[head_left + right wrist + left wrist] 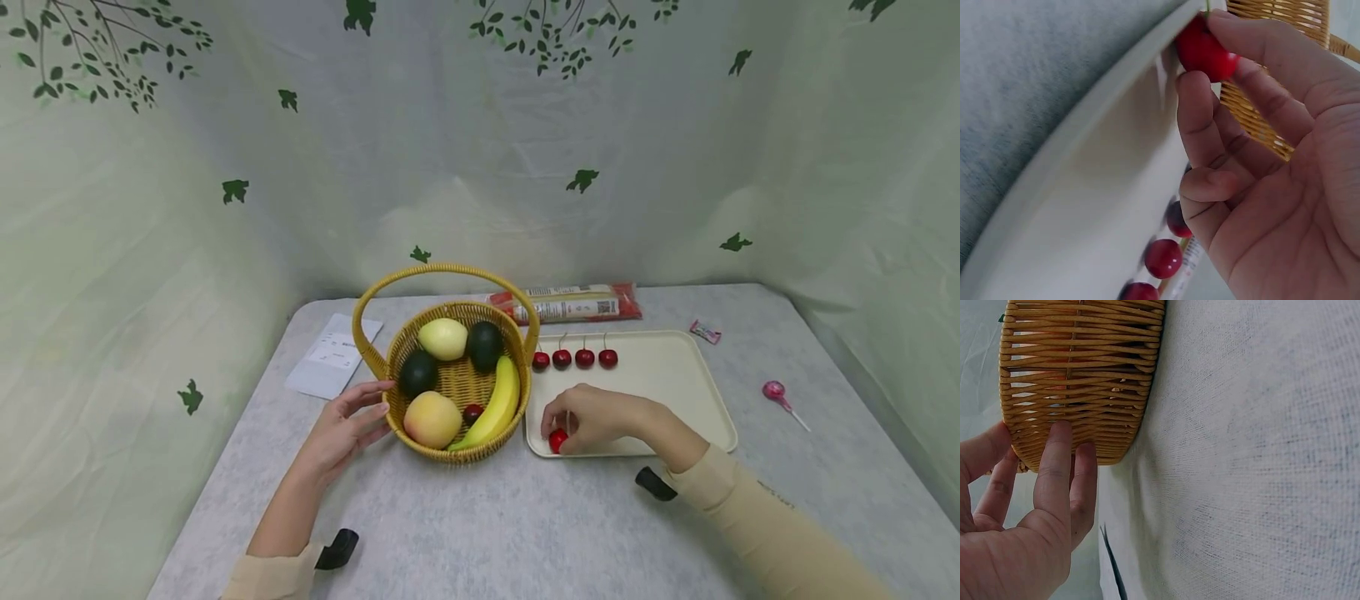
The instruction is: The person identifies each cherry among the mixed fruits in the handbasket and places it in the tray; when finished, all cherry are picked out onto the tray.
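Observation:
My right hand (596,414) pinches a red cherry (1205,51) between thumb and fingers, close over the front left corner of the cream tray (660,400). In the right wrist view its green stem stands up beside the thumb. Several more cherries (584,358) line the tray's back left edge. My left hand (1029,531) touches the side of a yellow wicker basket (465,457) with extended fingers. The basket holds a peach (432,420), a banana (495,408), a pale yellow lemon-like fruit (443,339), two dark green avocado-like fruits (418,372) and one cherry (472,413).
Behind the tray lies a long red-and-clear packet (577,303). A wrapped candy (705,332) and a pink lollipop (776,392) are to the tray's right. A white paper sheet (330,358) lies left of the basket, whose tall handle (450,268) arches over it.

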